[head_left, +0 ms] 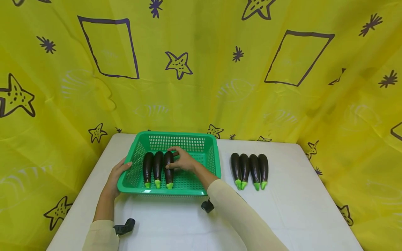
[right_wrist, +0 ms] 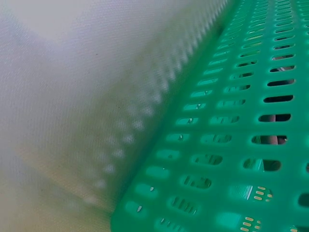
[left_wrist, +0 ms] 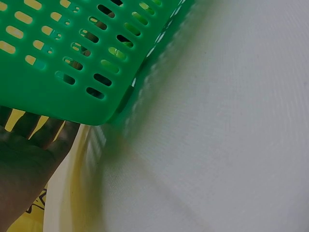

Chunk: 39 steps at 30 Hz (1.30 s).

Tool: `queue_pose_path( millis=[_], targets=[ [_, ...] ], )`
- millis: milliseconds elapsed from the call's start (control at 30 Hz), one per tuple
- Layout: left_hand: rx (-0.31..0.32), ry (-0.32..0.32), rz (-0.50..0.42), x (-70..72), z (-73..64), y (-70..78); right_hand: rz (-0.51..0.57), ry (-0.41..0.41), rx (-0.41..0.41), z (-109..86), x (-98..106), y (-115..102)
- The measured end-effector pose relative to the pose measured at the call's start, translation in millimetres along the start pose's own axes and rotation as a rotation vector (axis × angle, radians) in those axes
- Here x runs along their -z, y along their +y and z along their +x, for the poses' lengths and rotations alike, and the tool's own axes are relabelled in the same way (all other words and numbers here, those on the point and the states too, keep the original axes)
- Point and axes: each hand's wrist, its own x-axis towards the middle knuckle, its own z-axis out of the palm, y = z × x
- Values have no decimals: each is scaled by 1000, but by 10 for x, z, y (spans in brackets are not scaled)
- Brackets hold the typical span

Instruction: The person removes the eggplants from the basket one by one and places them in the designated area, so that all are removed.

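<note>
A green plastic basket (head_left: 169, 191) with slotted walls stands on the table. My left hand (head_left: 113, 178) grips its left rim, thumb on top; in the left wrist view the left fingers (left_wrist: 46, 133) lie behind the basket's edge. Inside the basket, my right hand (head_left: 185, 162) holds an eggplant (head_left: 169, 176) around its dark body, its green stem end toward me. Left of it lie two more eggplants, the middle one (head_left: 158, 167) and the leftmost one (head_left: 148, 168), side by side. The right wrist view shows the basket's slotted wall (right_wrist: 231, 130), with the right hand mostly hidden behind it.
Several more eggplants (head_left: 254, 170) lie in a row on the white table (head_left: 301, 209), right of the basket, stems toward me. A yellow patterned curtain (head_left: 201, 94) hangs behind the table and along both sides. A black wrist camera mount (head_left: 125, 227) sits by the left sleeve.
</note>
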Motion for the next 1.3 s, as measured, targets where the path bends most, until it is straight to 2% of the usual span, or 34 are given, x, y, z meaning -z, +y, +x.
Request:
queue_pose_path(
  millis=[433,667,1067,1300],
  targets=[
    [22,12,1,9,13,-12,10,-5,-9,1,2,7],
    [12,5,-3,8,19,-20,9,-1,-8,4,6,15],
    [20,-3,6,-12,31,0,5,10,21,-3,36,24],
    [39,3,20,4,9,19,54,30,35,-5,64,-14]
  ],
)
